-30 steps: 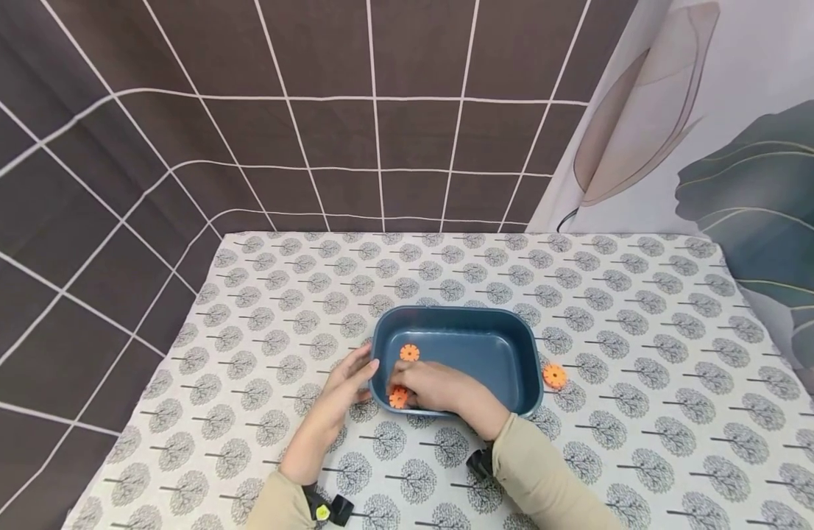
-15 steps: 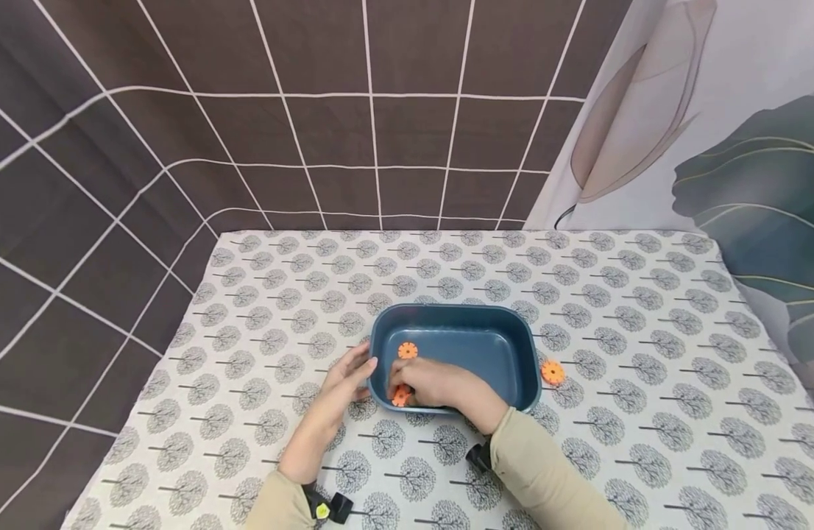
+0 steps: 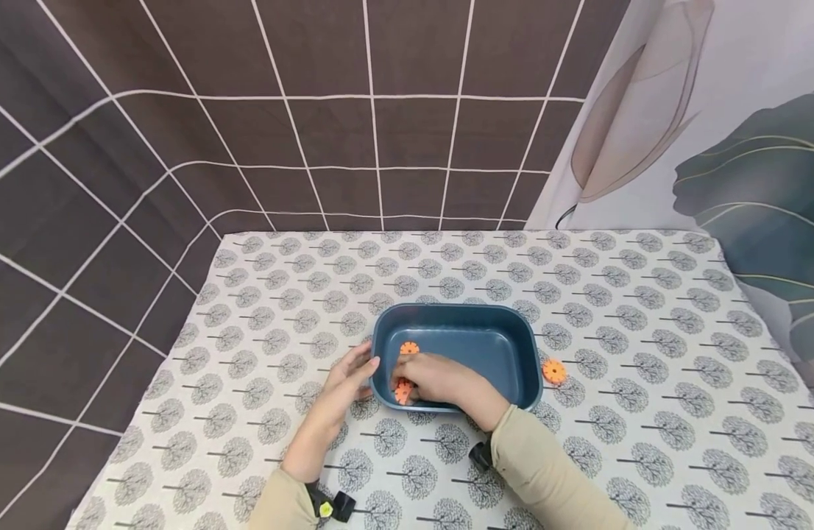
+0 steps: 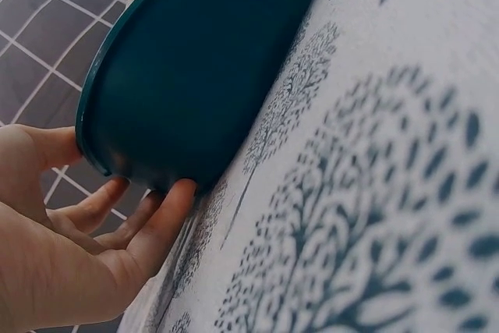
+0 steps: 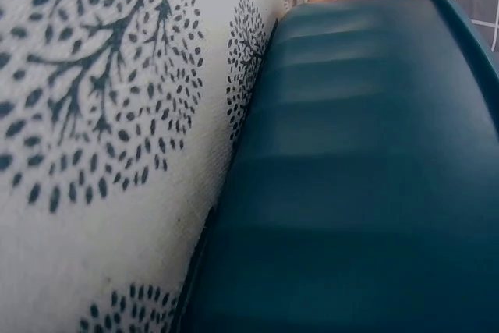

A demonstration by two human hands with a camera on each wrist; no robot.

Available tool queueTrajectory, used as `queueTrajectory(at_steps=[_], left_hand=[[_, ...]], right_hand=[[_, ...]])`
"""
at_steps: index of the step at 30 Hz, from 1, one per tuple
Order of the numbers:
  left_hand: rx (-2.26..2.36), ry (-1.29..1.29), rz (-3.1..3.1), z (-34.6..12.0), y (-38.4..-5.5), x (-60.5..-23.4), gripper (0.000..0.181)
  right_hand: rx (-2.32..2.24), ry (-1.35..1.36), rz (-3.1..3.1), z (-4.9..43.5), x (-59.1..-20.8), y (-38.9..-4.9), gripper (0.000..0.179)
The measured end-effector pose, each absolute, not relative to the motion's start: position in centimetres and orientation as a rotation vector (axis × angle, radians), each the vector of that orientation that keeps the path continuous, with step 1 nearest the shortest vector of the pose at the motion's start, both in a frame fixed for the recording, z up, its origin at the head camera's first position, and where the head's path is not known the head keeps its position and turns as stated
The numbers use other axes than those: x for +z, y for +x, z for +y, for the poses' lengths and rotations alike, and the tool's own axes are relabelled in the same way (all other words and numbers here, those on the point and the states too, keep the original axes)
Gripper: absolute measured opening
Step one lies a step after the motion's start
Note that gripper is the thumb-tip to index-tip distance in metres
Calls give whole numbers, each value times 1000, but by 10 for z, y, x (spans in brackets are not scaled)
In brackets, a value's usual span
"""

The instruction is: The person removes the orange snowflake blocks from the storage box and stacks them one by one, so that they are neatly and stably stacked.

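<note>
A dark blue rectangular bin [image 3: 489, 353] stands on the table in the head view. At its left end my left hand [image 3: 344, 386] touches the outer wall with extended fingertips [image 4: 183, 186], the thumb at the rim. My right hand [image 3: 436, 377] reaches inside the bin's near left corner, its curled fingers pinching an orange notched disc [image 3: 403, 393]. The hand partly hides this disc. Just beyond lies a second orange notched disc [image 3: 410, 347], its lower part covered by the right hand. The right wrist view shows the bin's outer wall [image 5: 359, 161], not the right hand's fingers.
A third orange notched disc [image 3: 554, 372] lies on the tree-print tablecloth [image 3: 645, 331], just right of the bin. Behind the table hangs a dark grid-patterned curtain [image 3: 416, 132]. A pale leaf-print curtain [image 3: 731, 81] hangs at the right.
The right hand has shifted slightly away from the bin's near wall, and the orange disc at its fingers moved with it. More of the farther disc is covered. The left hand stays put.
</note>
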State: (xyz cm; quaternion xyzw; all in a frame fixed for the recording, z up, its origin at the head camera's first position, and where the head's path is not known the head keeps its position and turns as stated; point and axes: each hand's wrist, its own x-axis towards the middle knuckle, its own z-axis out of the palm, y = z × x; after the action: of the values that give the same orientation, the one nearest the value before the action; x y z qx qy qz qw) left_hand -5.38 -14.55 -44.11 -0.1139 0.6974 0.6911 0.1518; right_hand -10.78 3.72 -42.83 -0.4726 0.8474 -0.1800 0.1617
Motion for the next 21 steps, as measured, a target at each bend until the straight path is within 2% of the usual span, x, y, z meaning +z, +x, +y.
queueTrajectory(at_steps=[14, 21], left_hand=[[1981, -315, 2016, -145, -54, -442, 58], [1987, -315, 2009, -145, -53, -443, 58]], right_hand=[[-378, -1358, 2565, 43, -430, -104, 27], [-403, -1358, 2572, 45, -430, -103, 23]])
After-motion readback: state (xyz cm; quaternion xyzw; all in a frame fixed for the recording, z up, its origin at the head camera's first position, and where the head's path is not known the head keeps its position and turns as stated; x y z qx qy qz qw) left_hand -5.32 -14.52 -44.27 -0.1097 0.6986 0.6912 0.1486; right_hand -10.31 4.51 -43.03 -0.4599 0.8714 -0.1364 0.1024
